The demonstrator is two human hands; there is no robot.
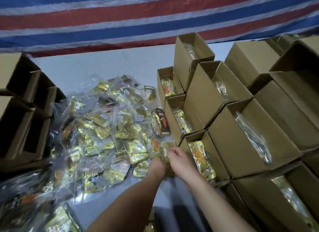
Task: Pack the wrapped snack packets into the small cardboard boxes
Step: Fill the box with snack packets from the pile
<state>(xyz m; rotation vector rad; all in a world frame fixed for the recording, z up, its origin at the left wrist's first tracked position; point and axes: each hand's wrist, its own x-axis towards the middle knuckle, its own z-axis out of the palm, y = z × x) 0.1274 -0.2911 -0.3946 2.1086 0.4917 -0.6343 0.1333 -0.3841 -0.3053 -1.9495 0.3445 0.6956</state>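
Striped tarp point(120, 16) hangs behind my pale table point(107, 62). Stacked cardboard boxes point(241, 128) at right hold packets upright; empty boxes point(20, 97) sit left. Between them sprawls the snack packet pile point(107, 128). My left hand point(156, 166) and right hand point(179, 160) meet, both clutching one gold packet point(164, 153) beside the nearest box.

No legible text

Printed markings can be made out on the gold snack packets point(110, 131) beyond the hands, but nothing can be read; all is blurred.
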